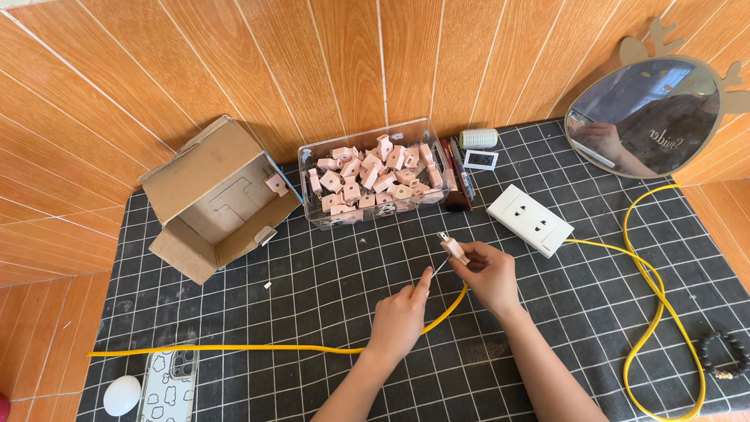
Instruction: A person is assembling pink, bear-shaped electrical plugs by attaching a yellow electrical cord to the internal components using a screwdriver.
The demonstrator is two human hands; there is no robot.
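My right hand (491, 273) grips a small pink plug (452, 248) with metal prongs pointing up and away, held above the black gridded mat (328, 297). My left hand (401, 314) is just to its left, fingers curled, pinching a thin metal tool or wire (440, 268) that points at the base of the plug. A yellow cable (234, 348) runs under both hands and off to the left. A clear plastic bin (373, 176) full of several pink plugs stands behind the hands.
An open cardboard box (215, 199) lies at the back left. A white power strip (530, 219) with its yellow cord (656, 289) sits right of the bin. A round mirror (648, 117), thread spool (478, 138), small digital display (480, 159), phone (168, 383), white egg-shaped object (122, 395) and bead bracelet (723, 355) ring the mat.
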